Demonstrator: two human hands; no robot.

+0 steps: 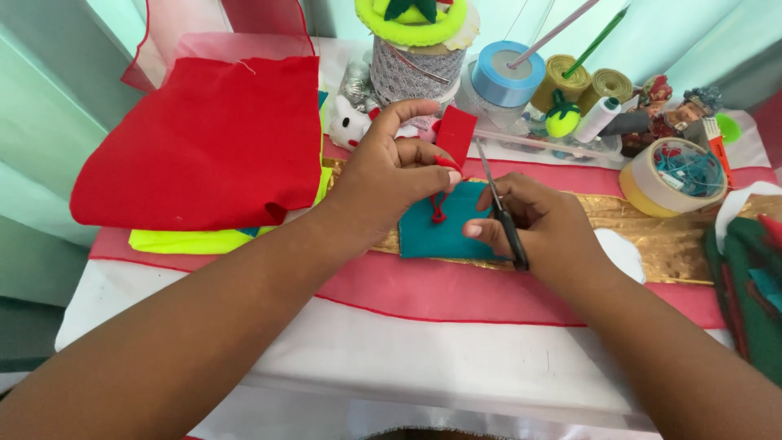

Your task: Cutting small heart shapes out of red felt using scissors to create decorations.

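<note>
My left hand (389,173) pinches a small red felt piece (456,134) held upright, with a thin red strip (439,208) dangling from it. My right hand (544,224) grips small black scissors (498,200), blades pointing up toward the red piece. Both hands hover over a teal felt piece (436,235) lying on a gold band (652,236) of the striped cloth.
A stack of red felt (208,138) over yellow-green felt (183,240) lies at left. Behind stand ribbon spools (505,73), a thread spool (599,118), a lace-wrapped jar (415,69), figurines and a tape roll (672,175). Green fabric (749,285) sits at right.
</note>
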